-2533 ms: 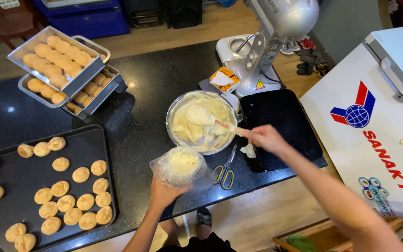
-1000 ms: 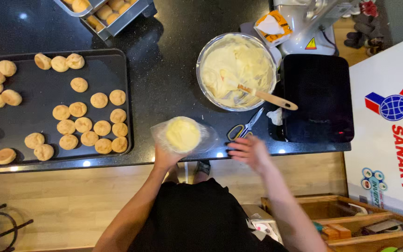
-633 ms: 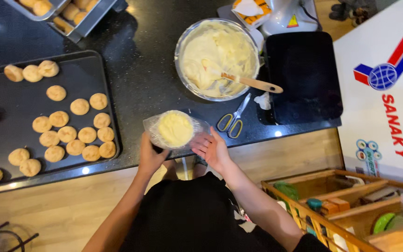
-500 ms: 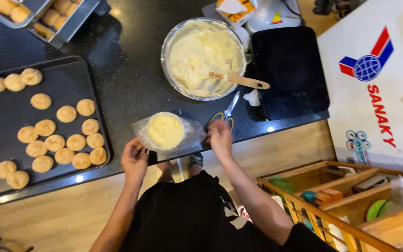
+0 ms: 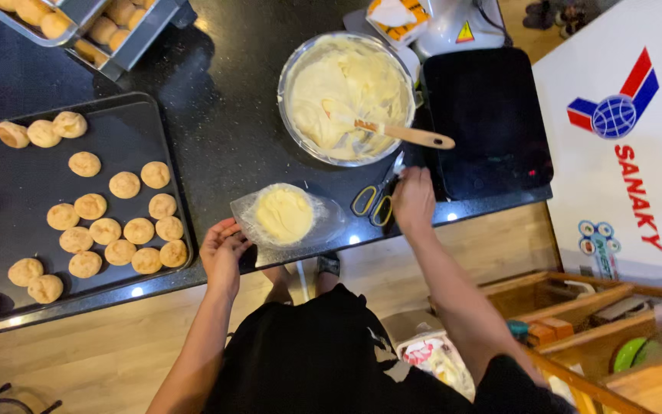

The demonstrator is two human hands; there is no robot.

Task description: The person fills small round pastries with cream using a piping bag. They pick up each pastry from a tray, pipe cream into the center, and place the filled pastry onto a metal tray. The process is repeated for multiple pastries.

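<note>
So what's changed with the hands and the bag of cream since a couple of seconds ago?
The right hand let go of the spatula, which now rests in the mixing bowl, and came down onto the scissors. The left hand set the cream-filled plastic bag on the counter and touches its edge. The tray of pastry puffs is unchanged.

Warm, fairly bright indoor light from overhead, small white glints on the glossy black counter (image 5: 224, 138) along its near edge and far left, soft shadows beside the metal bowl (image 5: 346, 96), slight blur, wide-angle stretch at the edges
</note>
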